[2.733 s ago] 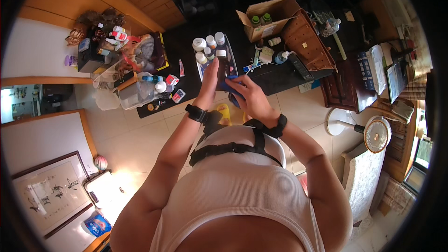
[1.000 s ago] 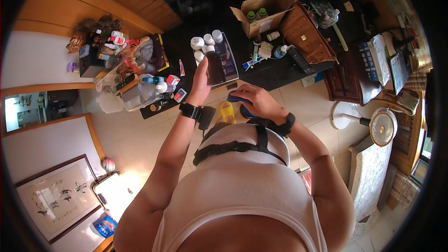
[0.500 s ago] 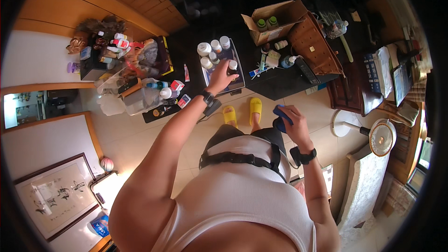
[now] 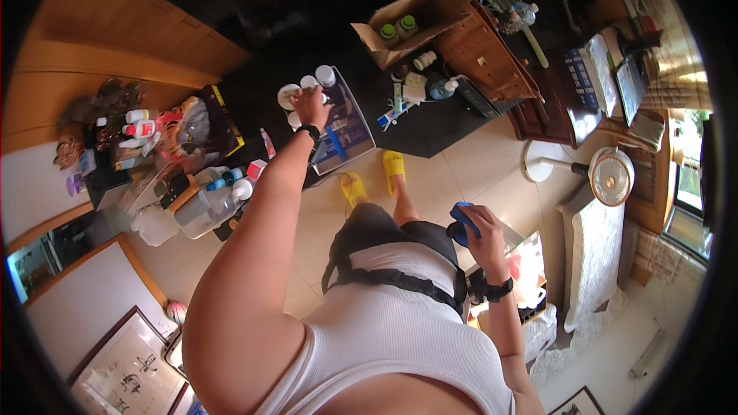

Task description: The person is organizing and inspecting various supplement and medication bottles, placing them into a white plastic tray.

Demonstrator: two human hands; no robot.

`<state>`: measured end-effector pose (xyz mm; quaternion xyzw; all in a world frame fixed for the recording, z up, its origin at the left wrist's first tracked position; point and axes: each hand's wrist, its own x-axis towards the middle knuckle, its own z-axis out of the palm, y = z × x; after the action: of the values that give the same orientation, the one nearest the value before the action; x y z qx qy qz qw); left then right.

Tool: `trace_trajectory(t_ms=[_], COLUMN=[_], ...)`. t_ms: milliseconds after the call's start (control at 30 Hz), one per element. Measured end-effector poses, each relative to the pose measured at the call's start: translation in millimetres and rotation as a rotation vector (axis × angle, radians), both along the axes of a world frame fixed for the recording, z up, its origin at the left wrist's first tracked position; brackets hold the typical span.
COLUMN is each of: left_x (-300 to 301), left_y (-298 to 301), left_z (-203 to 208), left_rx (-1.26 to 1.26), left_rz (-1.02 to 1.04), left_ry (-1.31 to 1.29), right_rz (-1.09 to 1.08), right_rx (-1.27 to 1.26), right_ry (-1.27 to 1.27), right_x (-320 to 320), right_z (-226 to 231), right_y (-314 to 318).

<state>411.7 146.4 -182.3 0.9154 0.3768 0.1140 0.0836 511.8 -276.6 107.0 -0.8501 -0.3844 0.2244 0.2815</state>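
Observation:
My left hand (image 4: 312,107) reaches over a shallow white-rimmed tray (image 4: 352,119) with a dark blue inside, on the black table. Its fingers curl round a white-capped bottle (image 4: 324,98), mostly hidden by the hand. Close around it stand several more bottles with white lids, one white lid (image 4: 326,74) just beyond my fingers. The near part of the tray lies bare, a bright blue stripe showing. Lower right, away from the table, my right hand (image 4: 486,237) is closed on a blue cloth (image 4: 461,214), bunched up in the fingers.
Right of the tray lies an open cardboard box (image 4: 369,38) holding green-lidded jars, with a pump bottle (image 4: 443,89) near it. To the left, a clear plastic bin (image 4: 201,211) and assorted bottles crowd the table. A white fan (image 4: 613,177) stands at the right.
My left hand has carried the bottle from the tray's right side leftward to the group of white-lidded bottles. My right hand keeps the blue cloth. The whole view has turned.

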Motion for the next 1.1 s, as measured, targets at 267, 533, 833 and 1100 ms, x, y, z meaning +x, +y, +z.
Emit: trace_trajectory(t_ms=[267,533,833,1100], left_x=[6.7,39.1,47.0,2.2], left_y=[-1.5,-18.9,-17.3,-1.6], left_z=[-9.9,23.7,5.3,15.6], left_rx=[0.167,0.007,0.019,0.183], left_rz=[0.029,-0.384,-0.375,-0.229], left_ry=[-0.040,0.046,0.055,0.068], right_rz=[0.005,0.068,0.054,0.057], right_rx=[-0.008,-0.049,-0.074,-0.035], right_ry=[-0.050,-0.079,-0.090,-0.098], right_x=[-1.3,13.3,16.2,25.1], right_z=[0.5,0.1,1.2,-0.5], right_y=[5.5,13.6,3.1,3.6])
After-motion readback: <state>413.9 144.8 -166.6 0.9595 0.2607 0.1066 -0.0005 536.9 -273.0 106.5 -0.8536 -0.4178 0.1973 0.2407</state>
